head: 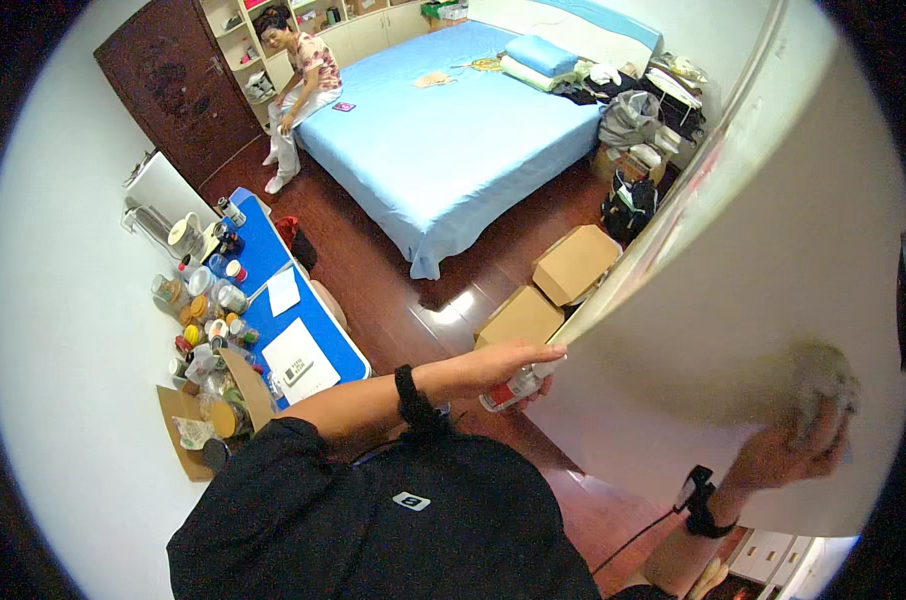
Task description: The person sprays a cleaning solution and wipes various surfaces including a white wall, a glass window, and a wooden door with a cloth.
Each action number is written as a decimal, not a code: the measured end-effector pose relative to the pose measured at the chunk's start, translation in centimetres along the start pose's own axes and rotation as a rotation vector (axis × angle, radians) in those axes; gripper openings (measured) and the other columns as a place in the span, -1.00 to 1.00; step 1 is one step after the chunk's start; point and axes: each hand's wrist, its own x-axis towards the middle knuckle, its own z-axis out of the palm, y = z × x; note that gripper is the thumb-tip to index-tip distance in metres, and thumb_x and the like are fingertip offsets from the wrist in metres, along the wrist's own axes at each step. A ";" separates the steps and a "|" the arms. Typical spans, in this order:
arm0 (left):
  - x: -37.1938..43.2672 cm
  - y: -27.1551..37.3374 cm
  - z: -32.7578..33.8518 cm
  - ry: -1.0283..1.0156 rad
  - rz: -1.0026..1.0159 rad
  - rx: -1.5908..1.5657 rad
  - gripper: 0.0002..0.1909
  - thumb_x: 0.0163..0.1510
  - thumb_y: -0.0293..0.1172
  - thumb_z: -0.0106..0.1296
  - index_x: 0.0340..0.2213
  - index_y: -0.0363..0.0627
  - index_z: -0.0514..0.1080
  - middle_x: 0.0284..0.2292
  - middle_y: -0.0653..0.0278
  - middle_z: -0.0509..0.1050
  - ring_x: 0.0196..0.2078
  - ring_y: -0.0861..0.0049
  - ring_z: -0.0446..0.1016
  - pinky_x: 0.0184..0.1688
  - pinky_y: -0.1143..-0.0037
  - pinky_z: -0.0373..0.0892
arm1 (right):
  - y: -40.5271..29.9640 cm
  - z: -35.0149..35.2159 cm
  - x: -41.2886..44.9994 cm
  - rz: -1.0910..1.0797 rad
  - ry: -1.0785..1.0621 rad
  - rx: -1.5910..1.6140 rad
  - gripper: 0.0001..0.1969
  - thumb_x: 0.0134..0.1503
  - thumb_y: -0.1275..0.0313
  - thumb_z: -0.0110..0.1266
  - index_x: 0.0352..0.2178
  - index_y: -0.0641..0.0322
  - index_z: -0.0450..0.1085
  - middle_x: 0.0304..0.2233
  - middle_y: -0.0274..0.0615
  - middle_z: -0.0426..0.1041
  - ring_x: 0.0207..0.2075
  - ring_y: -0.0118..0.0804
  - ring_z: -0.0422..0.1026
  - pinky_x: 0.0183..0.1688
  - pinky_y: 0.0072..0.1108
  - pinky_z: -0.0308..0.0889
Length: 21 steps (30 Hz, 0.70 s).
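Note:
In the middle of the view my left hand (501,369) grips a clear spray bottle (509,390) with a white spray head and a red label, close to the edge of a large pale, smooth panel (648,375). At the right my right hand (798,442) holds a greyish cloth (820,390) against the panel's surface. A blurred dark patch lies on the panel beside the cloth. Both wrists wear black bands, and a cable runs from the right one.
A blue table (303,330) with jars stands at left. Beyond are a bed (453,142) with a blue sheet and a seated person (303,90). Cardboard boxes (524,315) stand on the floor beside the panel. White drawers (768,555) are at lower right.

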 end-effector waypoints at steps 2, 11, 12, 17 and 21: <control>0.0 -0.2 -1.9 -0.016 0.014 -0.028 -0.40 0.13 0.21 -0.09 -0.54 -0.17 0.43 -0.60 0.25 0.44 -0.64 0.52 0.44 -0.58 0.54 0.39 | -1.8 0.0 1.1 -0.028 -0.040 -0.261 -0.67 0.18 0.36 0.07 0.00 0.01 0.37 0.03 -0.11 0.31 0.07 -0.11 0.22 0.13 -0.30 0.16; 0.0 -0.9 -11.5 -0.070 0.005 -0.178 -0.42 0.16 0.17 -0.09 -0.52 -0.18 0.44 -0.61 0.27 0.43 -0.64 0.54 0.43 -0.60 0.53 0.38 | -8.1 5.7 -12.7 -0.373 -0.347 -0.091 -0.68 0.20 0.49 0.03 0.00 0.14 0.30 0.02 -0.02 0.29 0.02 0.01 0.26 -0.01 -0.25 0.27; 0.0 -0.8 -12.2 -0.071 0.003 -0.186 -0.42 0.16 0.17 -0.09 -0.52 -0.18 0.44 -0.61 0.27 0.43 -0.64 0.54 0.43 -0.60 0.53 0.38 | -7.9 5.5 -13.3 -0.406 -0.396 -0.068 -0.67 0.19 0.51 0.04 0.00 0.14 0.30 0.00 -0.01 0.31 0.02 0.01 0.27 -0.02 -0.26 0.28; 0.5 -0.7 -15.6 -0.134 -0.051 -0.093 -0.44 0.15 0.17 -0.08 -0.48 -0.17 0.44 -0.58 0.29 0.46 -0.62 0.56 0.44 -0.60 0.55 0.37 | -6.0 3.4 -0.9 -0.041 -0.252 -0.141 -0.63 0.14 0.49 0.10 0.00 0.23 0.28 -0.05 0.04 0.36 -0.04 0.03 0.34 0.00 -0.25 0.31; 0.8 -1.3 -17.2 -0.127 -0.004 -0.165 -0.40 0.23 0.13 -0.24 -0.51 -0.18 0.48 -0.57 0.24 0.50 -0.58 0.49 0.46 -0.51 0.50 0.37 | -6.7 3.8 6.3 -0.030 -0.014 -0.276 -0.50 0.06 0.45 0.21 -0.01 0.42 0.22 -0.04 0.07 0.29 -0.02 -0.04 0.31 0.09 -0.31 0.26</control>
